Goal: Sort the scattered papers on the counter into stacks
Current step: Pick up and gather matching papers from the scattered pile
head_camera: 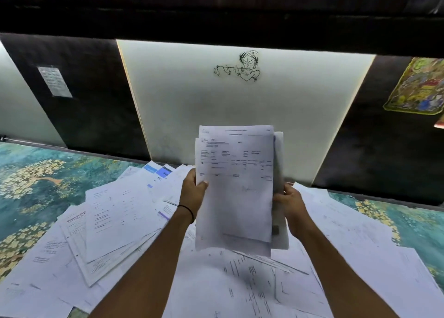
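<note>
Head view, looking forward and down over the counter [28,173]. Its surface is teal with a pale yellow flower pattern.

Bundle of papers [235,197]: held upright in the air above the middle of the counter, between both hands. At least 3 sheets show and their edges are not lined up. 1 sheet sticks out at the top, others at the right and bottom. The front sheet is a printed form, its text too small to read.

Left hand [193,192]: grip closed on the left edge of the bundle. The thumb lies across the front sheet and the other fingers are hidden behind the paper. A black band [189,210] sits on the wrist.

Right hand [289,203]: grip closed on the right edge of the bundle. How the fingertips lie cannot be told.

Loose papers [115,219]: spread over the counter below the hands and to both sides, overlapping at many angles, not in stacks.
- A fan of sheets lies left of the left forearm.
- A few sheets near the far edge carry blue blocks [158,171].
- More sheets lie right of the right forearm, reaching toward the near right corner.

Behind the counter: a white wall panel [192,101] carries a black line drawing [237,66] of a figure with a flute. Dark panels stand on either side of it.
- The left dark panel has a small printed notice [54,82].
- The right dark panel has a colourful picture [418,86], cut by the frame edge.
</note>
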